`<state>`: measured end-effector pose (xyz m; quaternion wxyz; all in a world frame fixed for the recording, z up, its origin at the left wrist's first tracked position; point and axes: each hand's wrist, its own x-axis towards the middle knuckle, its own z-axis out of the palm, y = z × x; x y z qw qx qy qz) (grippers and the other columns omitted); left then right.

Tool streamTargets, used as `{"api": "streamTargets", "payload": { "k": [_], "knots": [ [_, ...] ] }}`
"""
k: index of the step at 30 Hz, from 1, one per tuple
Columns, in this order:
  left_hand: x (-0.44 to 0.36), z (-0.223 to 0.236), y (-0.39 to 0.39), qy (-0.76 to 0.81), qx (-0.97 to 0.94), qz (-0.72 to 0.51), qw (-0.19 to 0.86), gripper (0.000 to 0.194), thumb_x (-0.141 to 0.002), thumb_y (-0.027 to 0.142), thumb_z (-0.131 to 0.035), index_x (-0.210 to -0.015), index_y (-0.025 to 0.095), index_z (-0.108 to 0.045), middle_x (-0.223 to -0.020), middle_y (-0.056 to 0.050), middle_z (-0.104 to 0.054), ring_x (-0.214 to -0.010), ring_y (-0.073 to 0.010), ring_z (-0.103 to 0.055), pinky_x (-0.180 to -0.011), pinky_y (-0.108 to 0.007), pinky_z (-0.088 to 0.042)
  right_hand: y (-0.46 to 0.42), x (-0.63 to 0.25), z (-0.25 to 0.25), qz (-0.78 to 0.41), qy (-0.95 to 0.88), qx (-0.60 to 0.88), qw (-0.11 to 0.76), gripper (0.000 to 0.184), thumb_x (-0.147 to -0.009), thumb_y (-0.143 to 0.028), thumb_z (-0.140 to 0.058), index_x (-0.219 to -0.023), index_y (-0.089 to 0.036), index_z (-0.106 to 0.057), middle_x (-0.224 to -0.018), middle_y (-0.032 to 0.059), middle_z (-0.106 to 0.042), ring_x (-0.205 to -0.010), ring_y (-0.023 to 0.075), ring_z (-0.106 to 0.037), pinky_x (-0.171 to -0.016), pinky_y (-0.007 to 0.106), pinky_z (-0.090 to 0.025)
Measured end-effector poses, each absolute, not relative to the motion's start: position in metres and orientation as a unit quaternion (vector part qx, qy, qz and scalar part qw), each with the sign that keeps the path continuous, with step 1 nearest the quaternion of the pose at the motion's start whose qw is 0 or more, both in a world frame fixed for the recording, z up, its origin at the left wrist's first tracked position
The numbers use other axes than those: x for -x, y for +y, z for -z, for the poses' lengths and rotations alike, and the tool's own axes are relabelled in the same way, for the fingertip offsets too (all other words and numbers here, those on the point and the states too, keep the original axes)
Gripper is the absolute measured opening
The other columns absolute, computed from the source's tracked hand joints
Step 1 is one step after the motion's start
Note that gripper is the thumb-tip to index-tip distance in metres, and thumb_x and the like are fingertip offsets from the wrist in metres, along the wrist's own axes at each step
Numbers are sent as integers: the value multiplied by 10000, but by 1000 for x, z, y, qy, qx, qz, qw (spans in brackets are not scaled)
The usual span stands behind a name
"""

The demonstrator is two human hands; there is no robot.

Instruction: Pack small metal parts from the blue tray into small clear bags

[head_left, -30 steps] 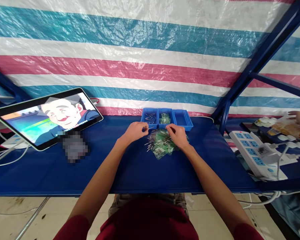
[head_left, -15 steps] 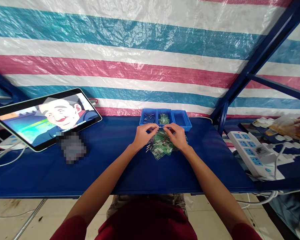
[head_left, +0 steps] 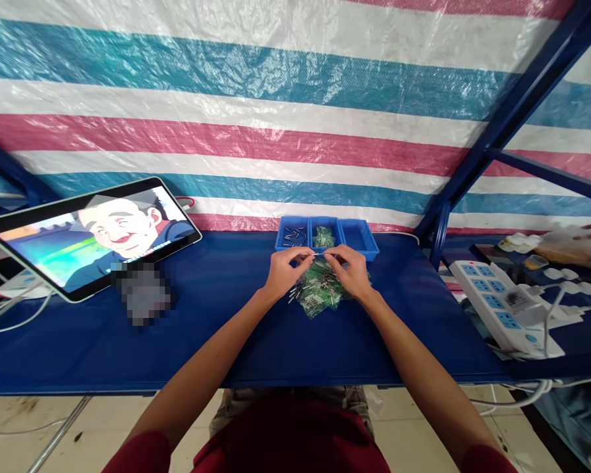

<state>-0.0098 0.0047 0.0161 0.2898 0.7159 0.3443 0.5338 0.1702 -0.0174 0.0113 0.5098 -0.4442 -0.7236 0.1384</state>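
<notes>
Your left hand (head_left: 283, 271) and right hand (head_left: 350, 270) meet at centre frame, fingertips of both pinched on a thin metal pin (head_left: 316, 255) held level between them. Right beneath lies a heap of green pieces (head_left: 320, 292) mixed with loose pins. Just above, three blue trays (head_left: 359, 238). A tablet (head_left: 91, 233) leans at left; a power strip (head_left: 502, 307) lies at right.

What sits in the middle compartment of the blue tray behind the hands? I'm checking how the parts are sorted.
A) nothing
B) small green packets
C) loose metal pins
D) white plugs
B: the blue tray holds small green packets in its middle compartment; metal pins lie in the left one.
</notes>
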Motion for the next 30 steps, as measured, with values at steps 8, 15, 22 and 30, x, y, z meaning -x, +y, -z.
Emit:
{"api": "streamTargets", "payload": {
  "k": [8, 15, 22, 30],
  "knots": [
    [1, -9, 9, 313, -613, -532, 493, 290, -738, 377, -735, -887, 130, -705, -751, -58, -700, -621, -151, -638, -572, -270, -517, -18, -169, -15, -146, -732, 448, 492, 426, -940, -503, -433, -766, -187, -659, -673, 38, -599, -626, 163, -536, -624, 289, -419],
    [1, -8, 9, 302, -647, -526, 462, 310, -875, 447, -572, -986, 159, -601, -822, -49, -691, -715, -151, -647, -650, -258, -508, -14, -166, -9, -137, -745, 481, 441, 546, -956, -520, -364, -573, -186, -563, -532, 7, -514, -523, 141, -480, -570, 274, -360],
    [5, -7, 9, 365, -736, -476, 315, 328, -923, 440, -489, -1024, 194, -681, -946, -51, -681, -791, -155, -609, -687, -245, -466, -15, -171, -15, -124, -685, 515, 500, 498, -955, -495, -369, -720, -173, -666, -596, 30, -603, -570, 163, -554, -610, 287, -409],
    [3, -7, 8, 352, -688, -497, 395, 349, -799, 430, -674, -1042, 190, -603, -570, 52, -523, -461, -80, -454, -471, -202, -362, -18, -169, -15, -160, -734, 454, 480, 295, -900, -436, -522, -919, -210, -710, -790, 54, -672, -628, 162, -555, -624, 295, -453]
  ]
}}
